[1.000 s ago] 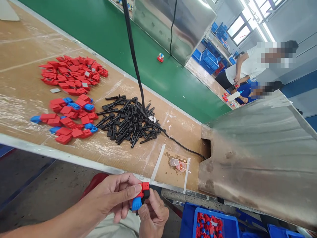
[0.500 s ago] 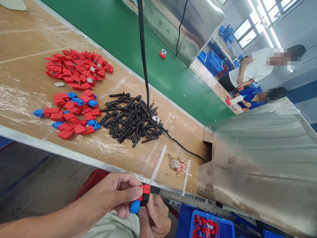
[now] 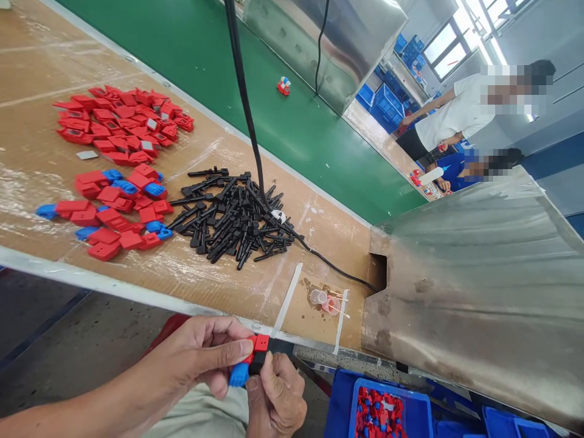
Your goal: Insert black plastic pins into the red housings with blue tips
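Observation:
Below the bench's front edge, my left hand (image 3: 201, 359) and my right hand (image 3: 276, 398) both grip one small toy piece (image 3: 250, 359), red on top, blue at the lower end, with a black part against it. On the cardboard-covered bench (image 3: 255, 286) lie a pile of black plastic pins (image 3: 230, 219), a group of red-and-blue pieces (image 3: 114, 210) and, farther back, a pile of red pieces (image 3: 121, 125).
A black cable (image 3: 246, 115) hangs down across the pins and runs right into a hole by a metal chute (image 3: 479, 286). A green conveyor belt (image 3: 255, 85) carries one toy (image 3: 283, 86). Blue bin of finished pieces (image 3: 387, 413) at lower right. Two people (image 3: 456, 115) work at the far end.
My hands stay together on the piece, shifting slightly left and down in the picture as the view moves. The standing person's arm has stretched out over the far bench.

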A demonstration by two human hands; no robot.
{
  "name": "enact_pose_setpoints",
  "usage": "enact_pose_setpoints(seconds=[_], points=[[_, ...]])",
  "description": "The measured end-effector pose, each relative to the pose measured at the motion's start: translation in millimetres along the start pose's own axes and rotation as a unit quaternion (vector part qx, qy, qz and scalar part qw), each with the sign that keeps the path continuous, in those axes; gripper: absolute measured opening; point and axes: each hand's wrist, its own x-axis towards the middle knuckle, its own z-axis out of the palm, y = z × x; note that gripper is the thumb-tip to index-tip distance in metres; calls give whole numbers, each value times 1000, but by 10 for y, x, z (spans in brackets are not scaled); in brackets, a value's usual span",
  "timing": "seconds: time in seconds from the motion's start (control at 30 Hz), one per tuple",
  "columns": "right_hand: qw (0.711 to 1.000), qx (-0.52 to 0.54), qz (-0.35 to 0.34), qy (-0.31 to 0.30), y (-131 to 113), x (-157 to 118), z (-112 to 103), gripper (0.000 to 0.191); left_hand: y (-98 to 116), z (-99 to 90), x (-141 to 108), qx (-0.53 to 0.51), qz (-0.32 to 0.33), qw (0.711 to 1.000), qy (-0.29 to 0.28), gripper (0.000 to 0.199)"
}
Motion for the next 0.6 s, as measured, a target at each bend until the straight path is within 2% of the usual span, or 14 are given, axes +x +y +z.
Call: enact_pose_setpoints(seconds=[0.17, 0.27, 0.43, 0.6], points=[[1000, -7, 16, -19, -2, -38, -9, 48, -22, -30, 14, 4, -2, 1000, -2, 60], [999, -18, 6, -34, 7, -29, -3, 46, 52, 23, -45, 9, -6, 1000, 27, 63], [999, -11, -30, -14, 38, 19, 50, 43, 175, 117, -120, 2, -11, 999, 51, 62], [999, -28, -37, 7, 109, -61, 76, 44, 226, 119, -119, 16, -34, 998, 52, 65]])
